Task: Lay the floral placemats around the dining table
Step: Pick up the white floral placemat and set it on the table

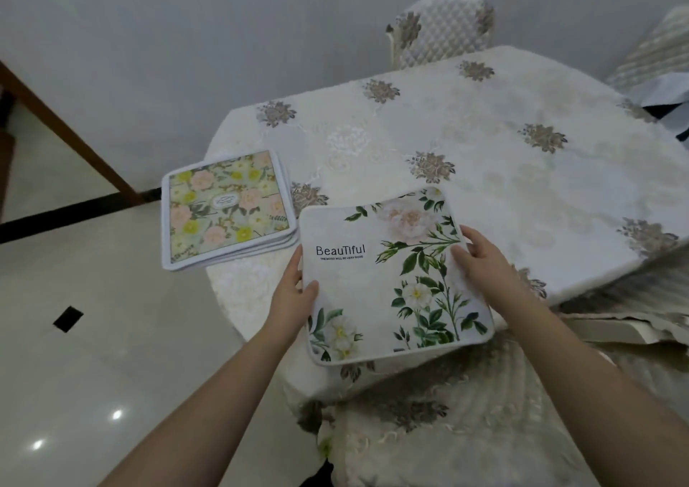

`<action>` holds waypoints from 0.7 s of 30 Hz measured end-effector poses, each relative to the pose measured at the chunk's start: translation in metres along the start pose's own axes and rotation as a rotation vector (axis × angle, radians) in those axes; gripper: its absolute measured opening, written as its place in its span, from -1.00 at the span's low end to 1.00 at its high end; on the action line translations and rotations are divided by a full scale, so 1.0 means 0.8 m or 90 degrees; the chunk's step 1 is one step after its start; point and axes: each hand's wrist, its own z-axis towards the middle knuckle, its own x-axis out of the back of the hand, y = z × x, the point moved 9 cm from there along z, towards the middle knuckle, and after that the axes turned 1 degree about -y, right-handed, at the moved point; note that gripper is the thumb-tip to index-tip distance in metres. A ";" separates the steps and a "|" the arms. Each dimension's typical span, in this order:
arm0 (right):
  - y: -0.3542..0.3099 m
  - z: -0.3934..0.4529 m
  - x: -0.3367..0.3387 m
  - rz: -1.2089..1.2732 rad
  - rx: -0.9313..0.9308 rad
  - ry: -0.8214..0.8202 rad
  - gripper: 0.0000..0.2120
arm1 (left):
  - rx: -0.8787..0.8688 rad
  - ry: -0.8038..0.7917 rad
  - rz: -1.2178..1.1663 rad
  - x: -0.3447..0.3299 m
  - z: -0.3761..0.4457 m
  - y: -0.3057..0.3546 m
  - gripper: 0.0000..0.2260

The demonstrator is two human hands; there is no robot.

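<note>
White floral placemat (391,274) held between both hands at the near table edge: left hand (292,289) pinches its left border, thumb on top; right hand (481,255) grips its right border. Stack of remaining placemats (225,209) lies just beyond the left hand, overhanging the tablecloth (503,158) rim. Risks: the left forearm sweeping outward could knock that overhanging stack to the floor; the held mat, apparently projecting past the edge, may tip if released here.
</note>
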 end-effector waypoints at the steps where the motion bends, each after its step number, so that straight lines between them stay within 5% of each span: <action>1: 0.000 0.004 -0.004 0.003 0.000 -0.002 -0.61 | -0.003 -0.003 0.003 0.004 0.000 -0.003 -0.39; 12: 0.026 0.021 -0.019 -0.026 -0.030 0.060 -0.64 | 0.039 0.004 0.041 -0.004 0.013 -0.052 -0.37; 21: 0.059 0.070 -0.034 -0.037 -0.023 -0.001 -0.62 | 0.094 0.052 0.066 0.001 0.015 -0.074 -0.37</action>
